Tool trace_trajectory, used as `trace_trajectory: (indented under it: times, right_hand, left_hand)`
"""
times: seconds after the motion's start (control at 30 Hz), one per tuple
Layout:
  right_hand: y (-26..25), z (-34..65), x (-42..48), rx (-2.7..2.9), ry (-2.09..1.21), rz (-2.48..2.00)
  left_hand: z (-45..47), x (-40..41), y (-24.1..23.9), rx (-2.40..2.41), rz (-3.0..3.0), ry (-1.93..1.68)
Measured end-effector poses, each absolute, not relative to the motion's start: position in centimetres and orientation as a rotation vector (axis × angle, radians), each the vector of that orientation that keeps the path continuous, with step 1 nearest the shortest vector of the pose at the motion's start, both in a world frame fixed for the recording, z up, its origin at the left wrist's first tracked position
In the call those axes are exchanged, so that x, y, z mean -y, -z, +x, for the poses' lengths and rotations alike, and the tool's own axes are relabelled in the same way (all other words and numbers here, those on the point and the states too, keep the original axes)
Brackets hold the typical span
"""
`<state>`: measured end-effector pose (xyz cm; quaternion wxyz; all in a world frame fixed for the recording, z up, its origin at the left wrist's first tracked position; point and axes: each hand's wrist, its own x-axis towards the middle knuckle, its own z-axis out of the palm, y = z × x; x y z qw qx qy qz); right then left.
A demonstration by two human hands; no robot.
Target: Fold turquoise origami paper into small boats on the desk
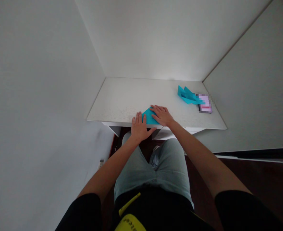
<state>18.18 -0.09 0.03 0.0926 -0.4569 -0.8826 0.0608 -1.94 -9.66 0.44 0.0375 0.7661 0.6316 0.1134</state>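
Note:
A folded piece of blue paper [150, 117] lies flat at the front edge of the white desk [136, 91], its top coming to a point. My left hand [139, 127] rests on its left side with the fingers stretched out and the thumb spread. From the right, my right hand [162, 115] lies over the paper's right side, fingers extended and flat. Both hands cover parts of the sheet, so its full outline is hidden.
Folded blue paper shapes [188, 96] sit at the desk's right rear, beside a blurred pinkish item [205, 103]. White walls bound the desk at left and back, and a pale panel [256, 86] stands at right. My legs are below the front edge.

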Motion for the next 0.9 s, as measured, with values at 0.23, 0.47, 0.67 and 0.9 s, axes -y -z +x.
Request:
trace_trajectory:
  times: [0.23, 0.47, 0.67, 0.9]
  right_hand:
    - [0.4, 18.1, -0.2, 2.610, -0.161, -1.378]
    - [0.4, 18.3, -0.1, 2.592, -0.193, -1.333]
    - [0.4, 18.4, -0.3, 2.553, -0.261, -1.302]
    - [-0.7, 19.1, 1.1, 2.315, -0.247, -1.349]
  left_hand:
    - [-2.2, 3.0, -1.2, -1.428, 2.646, -0.198]
    - [-3.5, 4.1, 0.8, -1.358, 2.668, -0.314]
    - [-6.4, 6.5, 1.0, -1.334, 2.692, -0.375]
    - [-7.2, 6.5, 1.2, -1.409, 2.592, -0.478]
